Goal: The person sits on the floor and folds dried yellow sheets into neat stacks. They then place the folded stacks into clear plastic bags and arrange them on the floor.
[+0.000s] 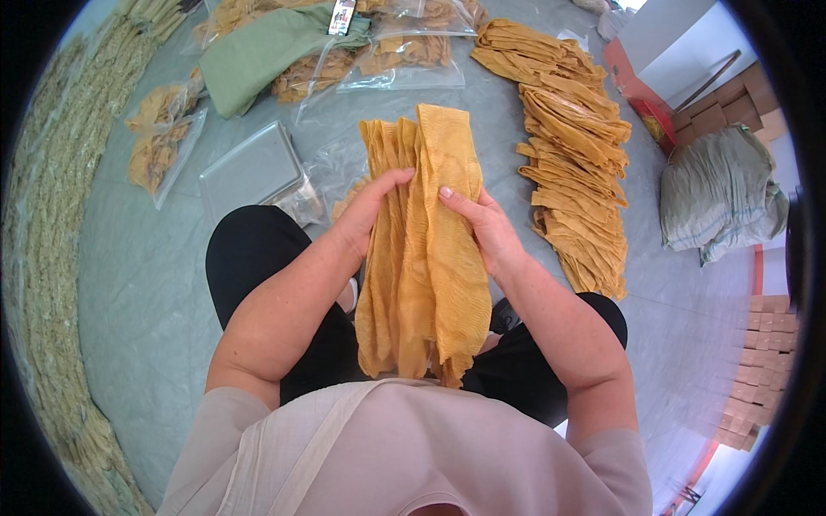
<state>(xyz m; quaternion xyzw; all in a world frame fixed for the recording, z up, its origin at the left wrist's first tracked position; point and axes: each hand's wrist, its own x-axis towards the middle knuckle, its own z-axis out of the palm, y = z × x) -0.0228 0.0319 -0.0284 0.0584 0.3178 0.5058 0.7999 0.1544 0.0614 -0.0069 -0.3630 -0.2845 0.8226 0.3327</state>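
Both hands hold a bundle of long, wrinkled, yellow-brown dried sheets (452,258) upright between my knees. My left hand (371,209) grips the bundle's left side, its thumb lying across the folds. On the other side, my right hand (487,226) clasps the outermost wide sheet, thumb on its face and fingers mostly hidden behind. The sheets hang down almost to my shirt, and their upper ends are folded over. Just beyond my left knee, a flat steel-topped platform (251,164) rests on the floor beside crumpled clear plastic (332,168).
A long row of similar sheets (574,174) lies at right. Clear bags of yellow pieces (403,55), a green cloth (264,55) and a phone (342,16) are ahead. Pale dried strands (58,258) line the left. Woven sacks (719,190) and stacked cartons (761,361) stand far right.
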